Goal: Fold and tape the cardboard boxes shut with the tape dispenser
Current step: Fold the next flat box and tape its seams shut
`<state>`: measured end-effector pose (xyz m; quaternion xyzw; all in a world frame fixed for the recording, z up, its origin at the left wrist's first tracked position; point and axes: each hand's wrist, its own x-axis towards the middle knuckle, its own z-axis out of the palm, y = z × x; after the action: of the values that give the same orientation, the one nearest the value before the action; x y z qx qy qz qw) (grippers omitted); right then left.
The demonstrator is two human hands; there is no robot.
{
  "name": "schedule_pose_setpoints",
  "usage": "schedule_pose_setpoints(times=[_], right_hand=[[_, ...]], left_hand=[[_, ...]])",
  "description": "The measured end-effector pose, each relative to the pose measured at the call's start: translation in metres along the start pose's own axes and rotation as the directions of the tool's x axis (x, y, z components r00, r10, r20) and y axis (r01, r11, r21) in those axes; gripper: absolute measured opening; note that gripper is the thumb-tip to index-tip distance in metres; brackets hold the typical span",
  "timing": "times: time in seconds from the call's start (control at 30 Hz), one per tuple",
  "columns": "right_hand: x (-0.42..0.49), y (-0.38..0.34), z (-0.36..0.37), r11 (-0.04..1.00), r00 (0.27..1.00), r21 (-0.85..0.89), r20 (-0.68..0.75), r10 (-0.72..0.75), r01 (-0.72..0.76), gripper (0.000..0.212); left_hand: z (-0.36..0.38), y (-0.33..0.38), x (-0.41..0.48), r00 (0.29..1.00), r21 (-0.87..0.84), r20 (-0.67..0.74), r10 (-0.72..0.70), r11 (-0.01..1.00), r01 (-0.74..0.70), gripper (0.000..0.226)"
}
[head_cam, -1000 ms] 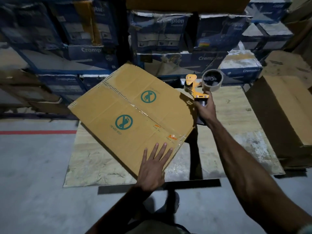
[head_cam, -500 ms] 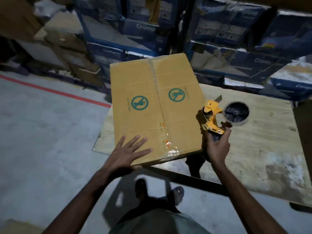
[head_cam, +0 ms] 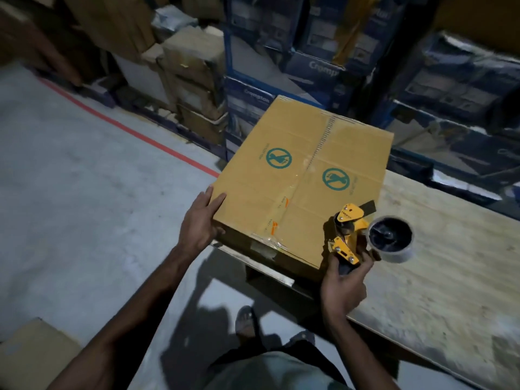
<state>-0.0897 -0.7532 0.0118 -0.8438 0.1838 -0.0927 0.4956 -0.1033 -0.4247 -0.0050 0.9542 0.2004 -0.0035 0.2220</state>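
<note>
While the cardboard box [head_cam: 304,187] sits closed at the left end of the bench [head_cam: 450,263], a strip of clear tape runs along its centre seam and folds over the near edge. Two green round symbols are printed on its top, one on each side of the seam. The left hand [head_cam: 199,223] rests against the box's near left corner, its fingers [head_cam: 216,199] straight and close together along the edge. The right hand [head_cam: 343,291] holds the yellow tape dispenser [head_cam: 351,237] upright just beside the box's near right corner, fingers [head_cam: 365,267] curled round the dark handle; the tape roll [head_cam: 391,239] faces right, above the bench. Behind the bench, blue cartons [head_cam: 309,66] are stacked high. A red line [head_cam: 126,128] crosses the grey floor [head_cam: 84,220] on the left, and a flat piece of cardboard [head_cam: 31,356] lies at the lower left corner.
</note>
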Motion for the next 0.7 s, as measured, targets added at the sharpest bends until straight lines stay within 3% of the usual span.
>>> schedule_pose_setpoints(times=[0.07, 0.13, 0.17, 0.23, 0.3, 0.4, 0.5, 0.57, 0.7], right_hand=[[0.0, -0.007, -0.003, 0.998, 0.999, 0.047, 0.024, -0.031, 0.03, 0.051], [-0.001, -0.015, -0.012, 0.994, 0.995, 0.094, 0.079, -0.068, 0.061, 0.05], [-0.001, -0.019, -0.019, 0.989, 0.987, 0.107, 0.119, -0.111, 0.099, 0.05], [-0.001, -0.025, -0.03, 0.975, 0.952, 0.111, 0.216, -0.215, 0.195, 0.05], [0.003, -0.024, -0.04, 0.954, 0.906, 0.104, 0.298, -0.301, 0.282, 0.054], [0.013, -0.016, -0.05, 0.909, 0.811, 0.07, 0.426, -0.401, 0.412, 0.056], [0.019, -0.012, -0.056, 0.893, 0.738, 0.036, 0.547, -0.394, 0.45, 0.048], [0.021, -0.015, -0.058, 0.873, 0.69, 0.049, 0.592, -0.417, 0.485, 0.048], [0.03, -0.022, -0.061, 0.858, 0.641, 0.12, 0.616, -0.459, 0.499, 0.043]], left_hand=[[0.003, 0.014, -0.014, 0.995, -0.016, -0.093, -0.024, 1.0, 0.022, 0.096], [-0.002, 0.042, -0.036, 0.983, -0.225, -0.152, -0.102, 0.972, 0.066, 0.066], [-0.008, 0.06, -0.047, 0.98, -0.377, -0.103, -0.173, 0.918, 0.122, 0.049], [-0.021, 0.093, -0.06, 0.936, -0.666, 0.235, -0.261, 0.658, 0.351, 0.03], [-0.028, 0.118, -0.059, 0.809, -0.739, 0.556, -0.191, 0.331, 0.586, 0.038], [-0.037, 0.141, -0.044, 0.696, -0.687, 0.714, -0.077, 0.115, 0.718, 0.054], [-0.043, 0.159, -0.033, 0.648, -0.648, 0.76, -0.047, 0.032, 0.761, 0.064], [-0.043, 0.164, -0.028, 0.641, -0.639, 0.767, -0.014, 0.068, 0.766, 0.064], [-0.042, 0.164, -0.028, 0.652, -0.65, 0.758, -0.032, 0.05, 0.758, 0.037]])
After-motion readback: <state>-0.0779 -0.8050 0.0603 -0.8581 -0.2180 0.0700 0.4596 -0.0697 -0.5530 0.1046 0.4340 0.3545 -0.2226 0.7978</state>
